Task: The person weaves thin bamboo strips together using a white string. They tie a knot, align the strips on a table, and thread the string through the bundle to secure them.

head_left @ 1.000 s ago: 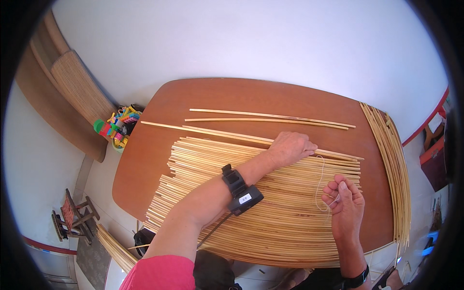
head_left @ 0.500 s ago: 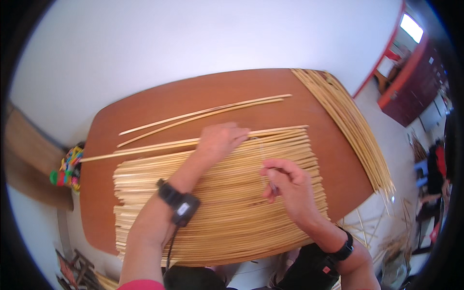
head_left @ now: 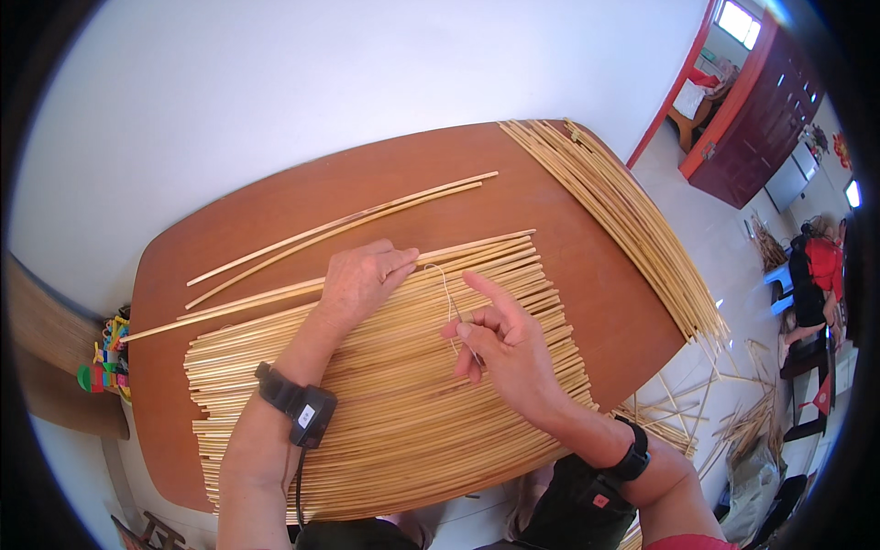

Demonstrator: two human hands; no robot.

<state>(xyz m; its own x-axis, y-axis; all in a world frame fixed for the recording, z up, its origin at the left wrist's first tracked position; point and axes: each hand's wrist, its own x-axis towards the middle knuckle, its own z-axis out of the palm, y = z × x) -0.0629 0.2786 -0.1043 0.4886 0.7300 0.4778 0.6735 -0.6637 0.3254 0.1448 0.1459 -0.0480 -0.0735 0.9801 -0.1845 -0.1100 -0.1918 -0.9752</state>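
Note:
A mat of many pale yellow stalks (head_left: 394, 403), laid side by side, covers the near part of the brown table. My left hand (head_left: 362, 280) is at its far edge, thumb and fingers closed on the outermost long stalk (head_left: 252, 297). Between thumb and fingers, my right hand (head_left: 509, 344) pinches a thin needle (head_left: 460, 316) above the mat; its index finger is stretched out. A pale thread (head_left: 447, 282) curves slackly from the stalks beside my left fingertips down to the right hand. The left palm hides part of the far edge.
Two loose stalks (head_left: 339, 220) lie farther back on the brown table (head_left: 247, 234). A thick bundle of stalks (head_left: 623, 229) rests along the right side. Stalk scraps (head_left: 669, 412) litter the floor at right. Colourful toy pieces (head_left: 112, 357) sit beyond the left edge.
The view has shifted, so the table sits farther left. My right index finger has stretched out, and the thread now hangs in a looser curve. The left hand still grips the far edge.

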